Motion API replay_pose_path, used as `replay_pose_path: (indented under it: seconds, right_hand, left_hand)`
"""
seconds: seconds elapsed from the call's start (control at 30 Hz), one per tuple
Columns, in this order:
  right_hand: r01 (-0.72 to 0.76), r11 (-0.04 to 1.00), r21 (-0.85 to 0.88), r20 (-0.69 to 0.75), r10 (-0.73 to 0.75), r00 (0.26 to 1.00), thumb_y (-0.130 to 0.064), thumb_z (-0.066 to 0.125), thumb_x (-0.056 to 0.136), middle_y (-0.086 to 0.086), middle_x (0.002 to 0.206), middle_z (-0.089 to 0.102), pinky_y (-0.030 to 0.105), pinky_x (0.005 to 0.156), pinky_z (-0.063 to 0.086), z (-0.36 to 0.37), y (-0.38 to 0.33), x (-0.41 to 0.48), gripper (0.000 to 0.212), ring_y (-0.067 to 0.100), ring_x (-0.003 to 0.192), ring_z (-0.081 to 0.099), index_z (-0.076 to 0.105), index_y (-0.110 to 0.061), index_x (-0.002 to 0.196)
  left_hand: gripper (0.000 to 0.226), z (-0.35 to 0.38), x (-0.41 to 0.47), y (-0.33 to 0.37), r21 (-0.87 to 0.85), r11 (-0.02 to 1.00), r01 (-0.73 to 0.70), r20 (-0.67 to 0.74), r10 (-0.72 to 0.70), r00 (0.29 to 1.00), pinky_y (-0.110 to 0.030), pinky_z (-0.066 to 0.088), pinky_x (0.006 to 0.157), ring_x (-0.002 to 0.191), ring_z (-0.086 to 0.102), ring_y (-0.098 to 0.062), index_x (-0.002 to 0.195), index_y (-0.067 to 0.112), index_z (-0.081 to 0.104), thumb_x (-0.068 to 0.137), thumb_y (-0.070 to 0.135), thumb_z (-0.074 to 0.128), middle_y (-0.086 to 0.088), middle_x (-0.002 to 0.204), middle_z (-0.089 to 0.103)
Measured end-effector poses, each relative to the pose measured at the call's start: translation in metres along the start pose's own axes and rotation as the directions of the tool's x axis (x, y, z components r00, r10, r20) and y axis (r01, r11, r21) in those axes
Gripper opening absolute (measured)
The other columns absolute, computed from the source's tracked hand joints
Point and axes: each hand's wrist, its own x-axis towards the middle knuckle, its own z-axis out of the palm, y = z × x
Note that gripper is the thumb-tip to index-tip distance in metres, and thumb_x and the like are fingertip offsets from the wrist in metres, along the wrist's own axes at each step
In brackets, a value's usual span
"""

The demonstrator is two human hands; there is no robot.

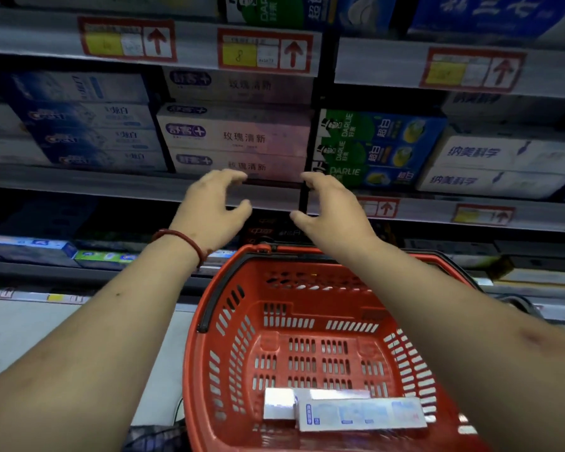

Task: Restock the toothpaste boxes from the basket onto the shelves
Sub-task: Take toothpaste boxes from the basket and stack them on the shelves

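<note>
Toothpaste boxes (361, 414): near end of the basket floor, long axis left-to-right.
Basket (206, 288): red, under both forearms.
Left hand (212, 207), right hand (333, 207): empty, fingers spread and loosely curled, at the shelf edge (111, 187). The boxes lie below and behind them, probably nearer the right.

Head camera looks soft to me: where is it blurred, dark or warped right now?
Head view: left hand and right hand smeared by motion; upper price tags unreadable; pink boxes mid-frame readable; lower shelf dim; shelf edges slant and bow toward the corners; boxes in the basket washed pale.
</note>
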Motion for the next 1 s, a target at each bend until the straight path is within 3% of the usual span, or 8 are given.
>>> replay_pose_path:
  seconds: [0.2,0.37,0.5,0.57,0.63,0.8,0.87,1.0]
  right_hand:
    - [0.079,0.976,-0.203,0.198,-0.038,0.979,-0.035,0.072,0.091,0.002,0.152,0.041,0.041,0.108,0.043,-0.001,0.037,-0.032,0.075,0.025,0.136,0.047,0.035,-0.023,0.154]
    - [0.016,0.975,-0.222,0.337,0.061,0.94,-0.04,0.077,0.085,0.005,0.147,0.048,0.039,0.111,0.041,0.004,0.072,-0.06,0.074,0.024,0.135,0.048,0.044,-0.02,0.149]
    - [-0.04,0.96,-0.277,0.488,0.176,0.855,-0.042,0.079,0.082,0.009,0.142,0.053,0.031,0.107,0.04,0.018,0.109,-0.086,0.074,0.025,0.131,0.05,0.049,-0.016,0.145]
    - [-0.076,0.946,-0.315,0.546,0.246,0.801,-0.043,0.078,0.083,0.01,0.142,0.054,0.031,0.101,0.042,0.025,0.128,-0.1,0.075,0.026,0.129,0.052,0.047,-0.014,0.145]
    - [-0.123,0.925,-0.359,0.607,0.332,0.722,-0.044,0.079,0.082,0.009,0.144,0.054,0.032,0.099,0.044,0.032,0.148,-0.114,0.078,0.027,0.128,0.053,0.047,-0.013,0.145]
    - [-0.172,0.871,-0.459,0.699,0.474,0.535,-0.035,0.083,0.079,0.007,0.143,0.055,0.028,0.097,0.045,0.048,0.196,-0.144,0.073,0.026,0.124,0.056,0.052,-0.018,0.143]
    - [-0.16,0.853,-0.496,0.713,0.506,0.486,-0.03,0.083,0.079,0.006,0.145,0.053,0.027,0.096,0.045,0.052,0.208,-0.153,0.076,0.026,0.127,0.055,0.049,-0.019,0.145]
    - [-0.082,0.832,-0.549,0.758,0.537,0.37,-0.021,0.084,0.077,0.005,0.149,0.048,0.032,0.099,0.047,0.065,0.225,-0.169,0.083,0.026,0.131,0.051,0.043,-0.024,0.149]
  left_hand:
    - [0.061,0.043,-0.023,0.017,0.217,0.964,-0.154,0.331,0.076,0.94,-0.039,0.044,0.107,0.125,0.055,-0.024,0.139,0.021,0.054,0.084,0.041,0.073,-0.004,0.133,0.059]
    - [0.061,0.085,-0.04,0.027,0.339,0.89,-0.304,0.577,0.058,0.815,-0.042,0.045,0.102,0.12,0.054,-0.03,0.133,0.026,0.059,0.08,0.054,0.071,-0.004,0.127,0.063]
    - [0.043,0.117,-0.058,0.035,0.488,0.745,-0.454,0.599,0.092,0.795,-0.043,0.041,0.1,0.119,0.041,-0.033,0.124,0.029,0.063,0.086,0.049,0.064,0.0,0.126,0.058]
    - [0.041,0.13,-0.065,0.046,0.449,0.755,-0.478,0.611,0.132,0.781,-0.04,0.041,0.1,0.122,0.047,-0.03,0.128,0.028,0.061,0.089,0.041,0.061,-0.002,0.129,0.056]
    - [0.044,0.145,-0.074,0.052,0.36,0.811,-0.462,0.711,0.082,0.698,-0.038,0.044,0.1,0.123,0.052,-0.029,0.133,0.026,0.057,0.091,0.038,0.062,-0.006,0.132,0.056]
    - [0.054,0.189,-0.116,0.038,0.301,0.808,-0.506,0.926,-0.119,0.36,-0.035,0.047,0.097,0.122,0.055,-0.031,0.14,0.014,0.052,0.094,0.039,0.063,-0.012,0.133,0.059]
    - [0.058,0.205,-0.133,0.028,0.294,0.824,-0.485,0.944,-0.171,0.282,-0.036,0.046,0.096,0.122,0.055,-0.032,0.141,0.01,0.049,0.094,0.04,0.064,-0.014,0.133,0.058]
    - [0.067,0.23,-0.164,0.012,0.3,0.823,-0.483,0.952,-0.227,0.204,-0.039,0.045,0.1,0.124,0.053,-0.035,0.145,0.009,0.039,0.092,0.041,0.064,-0.017,0.138,0.052]
